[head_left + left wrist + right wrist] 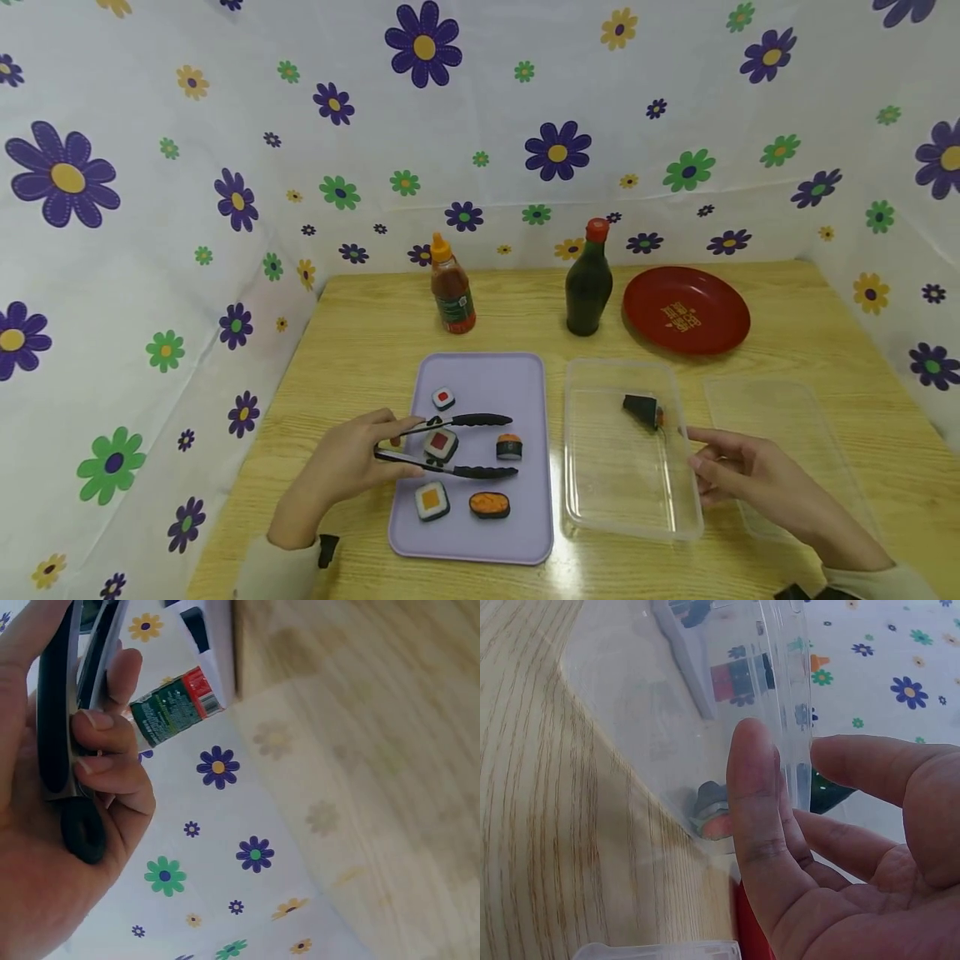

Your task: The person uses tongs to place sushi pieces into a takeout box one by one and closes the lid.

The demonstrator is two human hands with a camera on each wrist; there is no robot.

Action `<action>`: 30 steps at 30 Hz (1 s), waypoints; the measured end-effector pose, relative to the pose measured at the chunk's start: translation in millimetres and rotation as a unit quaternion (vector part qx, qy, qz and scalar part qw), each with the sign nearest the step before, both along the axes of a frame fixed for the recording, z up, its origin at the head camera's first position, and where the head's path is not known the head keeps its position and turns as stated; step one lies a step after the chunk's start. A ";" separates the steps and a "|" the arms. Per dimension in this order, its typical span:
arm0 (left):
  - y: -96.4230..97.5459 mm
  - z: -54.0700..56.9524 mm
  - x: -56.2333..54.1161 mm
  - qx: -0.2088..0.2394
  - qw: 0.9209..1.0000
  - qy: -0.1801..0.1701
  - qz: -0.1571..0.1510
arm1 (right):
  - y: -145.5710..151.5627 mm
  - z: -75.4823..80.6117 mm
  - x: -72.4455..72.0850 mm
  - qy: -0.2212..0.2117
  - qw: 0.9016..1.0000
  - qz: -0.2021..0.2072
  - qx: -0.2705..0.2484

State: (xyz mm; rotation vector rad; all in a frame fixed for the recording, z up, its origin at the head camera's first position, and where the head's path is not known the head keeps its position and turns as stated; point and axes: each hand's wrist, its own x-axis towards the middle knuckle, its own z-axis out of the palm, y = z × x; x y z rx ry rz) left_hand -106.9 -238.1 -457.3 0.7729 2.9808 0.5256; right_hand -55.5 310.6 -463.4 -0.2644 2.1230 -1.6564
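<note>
Tongs [483,419], metal with black, wavy-edged ends, are held over the left part of a lavender tray [525,533]. Their two arms stand wide apart, and the left hand [352,458] grips them with thumb and fingers curled round the black-clad handles. Between the arms, in the head view, shows a square white roll [441,446] with a red centre and dark rim; whether the metal touches it cannot be told.

Also on the smooth, round-cornered tray: a small red-centred roll [443,398], a yellow-centred roll [432,502], a drum-shaped piece [509,447] with a dark wrap and orange top, and an oval piece [489,505] with a lumpy orange top.

Right hand [738,471]: fingers loosely spread, tips against the outer wall of a clear plastic box [615,492]. Inside lies a dark cone [642,408]. Beyond, on the wood-grained table [360,333], stand a squeeze bottle [453,292], a dark glossy bottle [588,287] and a round red plate [705,312].
</note>
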 end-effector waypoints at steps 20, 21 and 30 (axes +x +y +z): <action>-2.1 -13.0 9.3 0.016 0.997 0.073 -0.012 | -1.1 0.4 2.5 -0.020 1.000 -0.002 0.002; -1.4 -11.1 9.0 0.027 0.997 0.073 -0.014 | -1.1 0.4 2.6 -0.021 1.000 -0.002 0.002; 15.4 20.3 2.4 0.123 0.983 0.124 -0.058 | 1.5 1.8 0.8 -0.014 1.000 0.000 -0.005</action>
